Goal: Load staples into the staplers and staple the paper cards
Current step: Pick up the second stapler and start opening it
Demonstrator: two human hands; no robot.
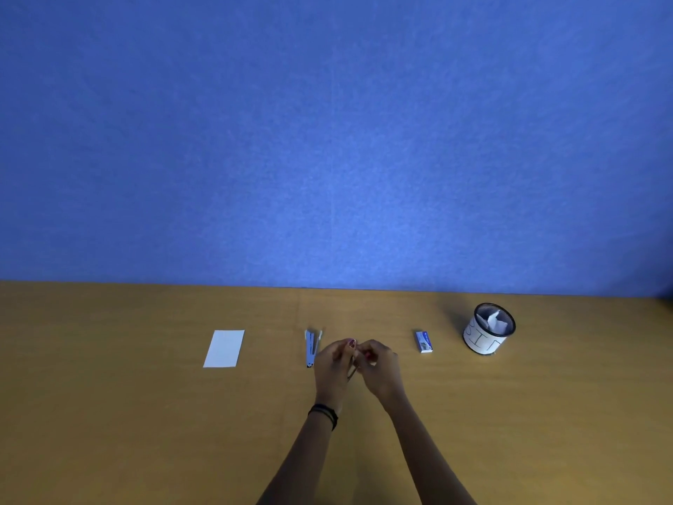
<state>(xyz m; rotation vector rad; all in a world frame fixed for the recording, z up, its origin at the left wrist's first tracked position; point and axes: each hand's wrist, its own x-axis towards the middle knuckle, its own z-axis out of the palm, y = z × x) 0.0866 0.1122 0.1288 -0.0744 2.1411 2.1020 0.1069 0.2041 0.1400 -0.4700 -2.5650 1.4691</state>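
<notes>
Left hand (333, 362) and right hand (378, 369), fingers curled, pinch an apparent thin grey metal staple strip (352, 373); the opened blue-grey stapler (312, 348) lies at nine o'clock; uneven pressure could snap it.

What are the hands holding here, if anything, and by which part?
The left hand and right hand both pinch a thin strip, likely staples, at its upper end. Its lower end pokes out below.
</notes>
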